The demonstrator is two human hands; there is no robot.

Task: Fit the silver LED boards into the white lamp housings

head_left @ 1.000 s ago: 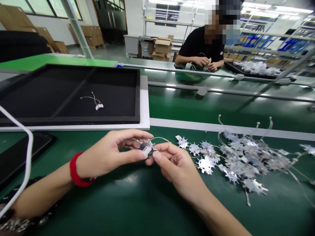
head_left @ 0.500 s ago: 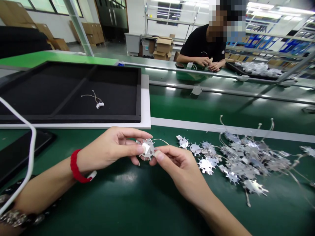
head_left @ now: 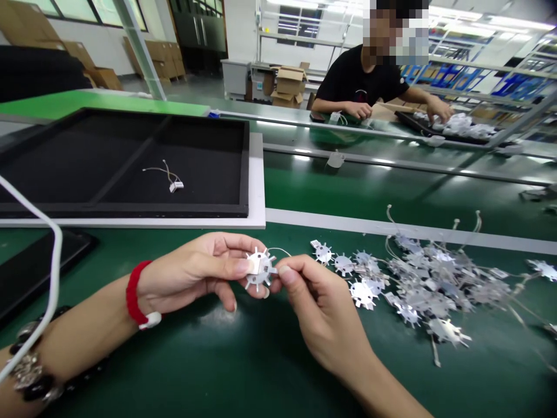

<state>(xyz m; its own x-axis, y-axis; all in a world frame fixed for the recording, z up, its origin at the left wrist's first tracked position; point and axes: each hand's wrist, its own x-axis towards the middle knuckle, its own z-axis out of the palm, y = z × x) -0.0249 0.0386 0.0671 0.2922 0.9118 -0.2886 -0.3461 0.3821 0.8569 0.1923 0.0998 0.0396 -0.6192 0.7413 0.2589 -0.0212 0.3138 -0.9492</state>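
My left hand (head_left: 195, 273) pinches a small silver star-shaped metal disc (head_left: 258, 269) between thumb and fingers; a red band circles that wrist. My right hand (head_left: 324, 310) pinches the disc's right edge, where a thin wire loops off. Both hands hover just above the dark green table (head_left: 217, 360). To the right lies a pile of several similar discs with wires (head_left: 418, 281).
A black tray (head_left: 126, 159) on a white board lies at the back left, holding one small wired part (head_left: 172, 181). A white cable (head_left: 50, 261) crosses the left edge. Across the conveyor a person in black (head_left: 365, 81) reaches toward a tray of white parts (head_left: 456, 123).
The disc has been turned so its flat white face shows toward me. The person opposite has stretched an arm out to the tray of white parts.
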